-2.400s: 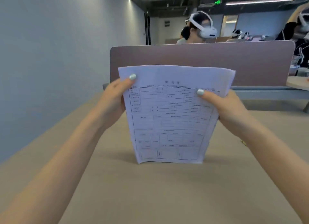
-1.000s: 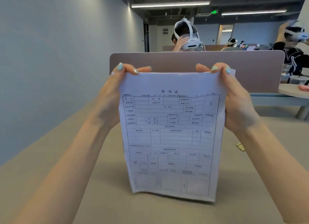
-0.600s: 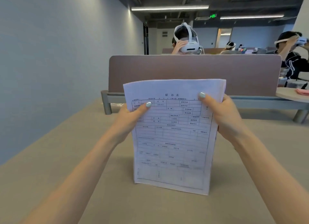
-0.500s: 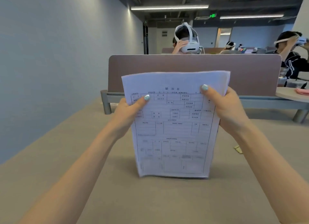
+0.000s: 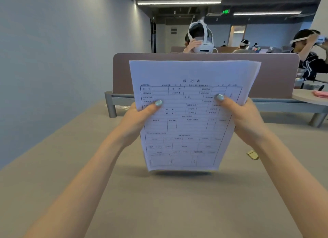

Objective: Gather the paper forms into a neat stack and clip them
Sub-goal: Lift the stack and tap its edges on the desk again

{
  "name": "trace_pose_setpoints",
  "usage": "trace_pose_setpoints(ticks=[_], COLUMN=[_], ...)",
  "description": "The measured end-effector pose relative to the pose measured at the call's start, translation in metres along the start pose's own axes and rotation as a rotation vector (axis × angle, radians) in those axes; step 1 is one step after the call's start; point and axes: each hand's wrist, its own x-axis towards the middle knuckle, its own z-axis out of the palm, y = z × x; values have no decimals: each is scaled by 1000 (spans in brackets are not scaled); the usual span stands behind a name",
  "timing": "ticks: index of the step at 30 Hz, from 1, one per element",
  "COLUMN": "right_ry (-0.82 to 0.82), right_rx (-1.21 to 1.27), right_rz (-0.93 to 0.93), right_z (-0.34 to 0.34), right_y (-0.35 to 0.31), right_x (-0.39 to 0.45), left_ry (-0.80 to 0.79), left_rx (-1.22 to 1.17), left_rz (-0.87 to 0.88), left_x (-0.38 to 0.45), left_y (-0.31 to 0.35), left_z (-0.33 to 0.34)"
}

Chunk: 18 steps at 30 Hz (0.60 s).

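Observation:
A stack of printed paper forms stands upright in front of me, its lower edge at or just above the beige table. My left hand grips the stack's left edge, thumb on the front sheet. On the right edge sits my right hand, holding it the same way. At the upper right corner the sheets fan out slightly. A small yellowish clip lies on the table to the right of the stack, beneath my right forearm.
A mauve desk divider on a grey metal frame closes off the far side of the table. A grey wall runs along the left. People wearing headsets sit beyond the divider. A round side table with something pink is at the far right.
Both hands have slid from the stack's top corners down to its side edges. The stack has bobbed up and down against the table and now stands with its lower edge low again.

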Motion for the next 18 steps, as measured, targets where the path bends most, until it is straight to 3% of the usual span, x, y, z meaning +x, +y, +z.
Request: trace_pose_setpoints(ticks=[6,10,18], right_ry=[-38,-83,-158], right_rx=[-26,112,166], right_rz=[125,224,652], right_z=[-6,-14,-36], right_y=[31,17,54], right_x=[-18,-18,-47], left_ry=[-50,-87,-82], left_rx=[15,-74,-160], left_rz=[-195,-261,-614], left_x=[-19,-20,-49], left_y=[-28,-18,-64], left_z=[2,2,7])
